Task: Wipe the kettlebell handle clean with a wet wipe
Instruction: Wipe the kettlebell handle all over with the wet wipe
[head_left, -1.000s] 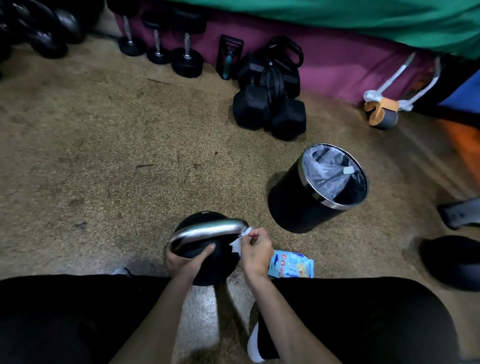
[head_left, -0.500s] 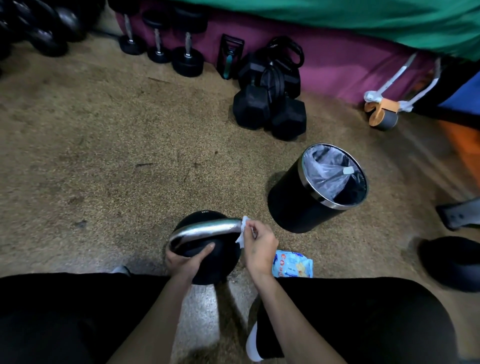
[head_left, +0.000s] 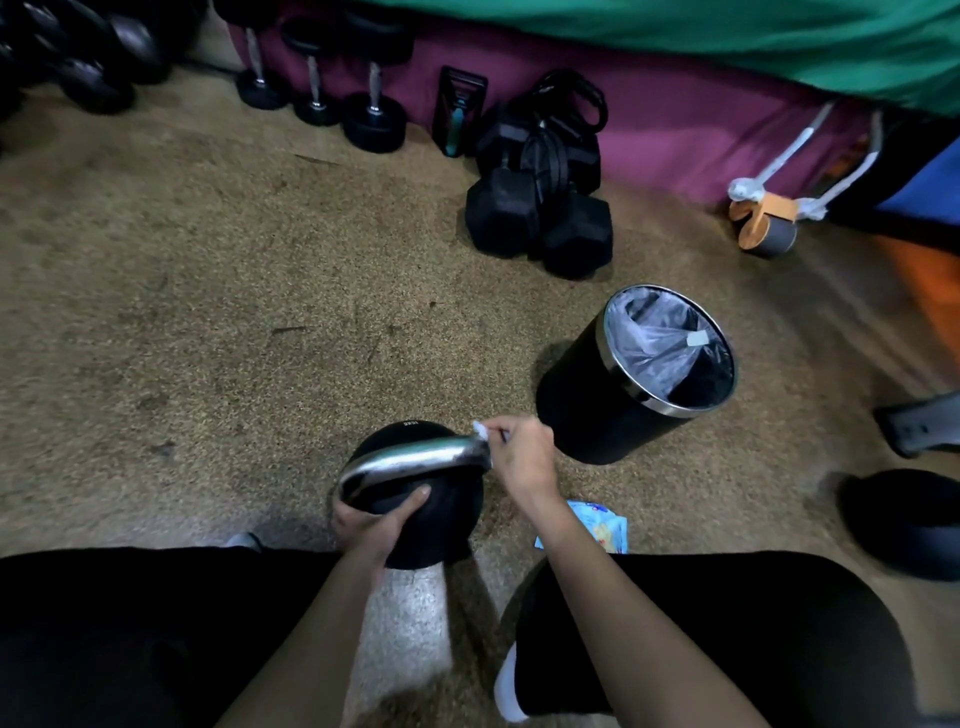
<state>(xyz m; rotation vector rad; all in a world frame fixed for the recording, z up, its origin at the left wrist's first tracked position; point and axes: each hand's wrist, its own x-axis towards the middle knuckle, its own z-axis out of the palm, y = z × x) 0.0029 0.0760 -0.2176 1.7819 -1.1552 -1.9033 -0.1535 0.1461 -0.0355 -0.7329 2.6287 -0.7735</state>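
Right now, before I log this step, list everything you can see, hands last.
kettlebell: one, black, silver handle, floor, lower centre
wet wipe: one, white, at the handle's right end
wipes pack: one, blue, floor by the right forearm
bin: one, black, silver rim, right of the kettlebell
round dumbbells: three, black, upright along the far wall
hex dumbbells: pile, black, by the far wall
roller: one, orange and grey, far right
hands: left hand grips the kettlebell; right hand pinches the wet wipe

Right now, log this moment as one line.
left hand: holds kettlebell | right hand: pinches wet wipe at handle right end | stage: wiping
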